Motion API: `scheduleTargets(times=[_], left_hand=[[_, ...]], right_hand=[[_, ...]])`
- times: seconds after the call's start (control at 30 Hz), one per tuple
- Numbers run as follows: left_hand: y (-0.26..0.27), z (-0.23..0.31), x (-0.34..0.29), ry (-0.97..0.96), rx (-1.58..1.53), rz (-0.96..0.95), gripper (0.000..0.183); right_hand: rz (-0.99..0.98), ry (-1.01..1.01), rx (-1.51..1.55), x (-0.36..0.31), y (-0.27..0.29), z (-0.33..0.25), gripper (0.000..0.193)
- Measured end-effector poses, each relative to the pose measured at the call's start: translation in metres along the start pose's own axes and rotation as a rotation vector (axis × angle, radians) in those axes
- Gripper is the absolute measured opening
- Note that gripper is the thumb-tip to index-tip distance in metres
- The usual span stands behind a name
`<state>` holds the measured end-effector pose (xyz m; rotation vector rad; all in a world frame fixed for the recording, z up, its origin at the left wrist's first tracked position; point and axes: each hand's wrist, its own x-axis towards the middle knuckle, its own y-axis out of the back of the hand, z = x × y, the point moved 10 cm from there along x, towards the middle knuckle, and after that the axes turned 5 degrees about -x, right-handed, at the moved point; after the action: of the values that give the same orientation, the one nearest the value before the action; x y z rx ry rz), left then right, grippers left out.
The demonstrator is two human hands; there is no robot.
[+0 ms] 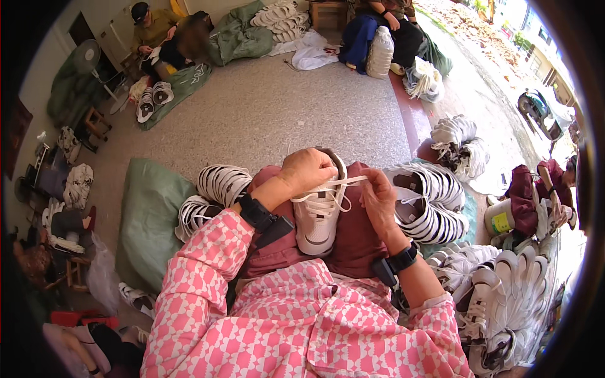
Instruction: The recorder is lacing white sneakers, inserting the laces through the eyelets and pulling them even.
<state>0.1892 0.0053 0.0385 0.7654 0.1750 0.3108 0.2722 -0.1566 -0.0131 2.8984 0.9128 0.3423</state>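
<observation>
A white sneaker [317, 223] rests on my lap, toe toward me, between my knees in maroon trousers. My left hand [307, 170] grips the top of the shoe at its collar. My right hand [379, 198] pinches a white lace [343, 183] that stretches taut from the shoe's eyelets across to its fingers. Both wrists carry black bands, and my sleeves are pink and white patterned.
Rows of white sneakers lie to my left [211, 195] and right [428, 201], with more piled at lower right [504, 296]. A green sack [148, 220] lies at left. Other people sit at the back [157, 34], far side [384, 25] and right [542, 189]. A fan [88, 60] stands at left.
</observation>
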Motion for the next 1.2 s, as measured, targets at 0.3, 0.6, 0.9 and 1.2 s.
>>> scheduleTargets(times=[0.3, 0.6, 0.9, 1.2], left_hand=[[-0.02, 0.022, -0.005, -0.17, 0.29, -0.091, 0.017], [-0.008, 0.032, -0.014, -0.241, 0.449, -0.018, 0.014], [0.026, -0.038, -0.025, 0.093, -0.278, -0.175, 0.017], [0.038, -0.097, -0.07, 0.335, -0.564, -0.073, 0.044]], right_hand=[[0.017, 0.141, -0.1, -0.006, 0.0, -0.007, 0.019], [0.071, 0.487, -0.488, -0.015, -0.012, -0.053, 0.021], [-0.011, 0.559, -0.581, -0.018, -0.024, -0.056, 0.02], [-0.054, 0.445, -0.417, -0.016, -0.019, -0.052, 0.021]])
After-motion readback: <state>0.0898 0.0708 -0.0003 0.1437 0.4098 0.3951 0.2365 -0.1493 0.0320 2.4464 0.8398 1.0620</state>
